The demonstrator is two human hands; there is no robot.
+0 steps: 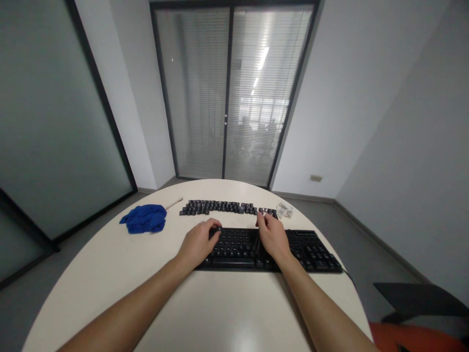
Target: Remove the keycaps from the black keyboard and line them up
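A black keyboard (234,262) lies across the table in front of me, with bare dark patches among its keys. My left hand (198,244) is curled over its left end, fingers bent at the back edge and thumb above the keys. Over the keyboard's middle, my right hand (273,235) pinches a thin wire tool (257,246) that looks like a keycap puller. Its thin prongs point down toward the keys. Behind the keyboard, loose black keycaps (216,206) sit in uneven rows, the right end of them close to my right fingertips.
A crumpled blue cloth (145,218) lies at the left, with a thin light-handled stick (174,203) beside it. Clear crumpled plastic (285,210) rests at the right. The keyboard cable (349,276) runs off the right side of the round white table (106,288). A red-seated chair (414,337) stands lower right.
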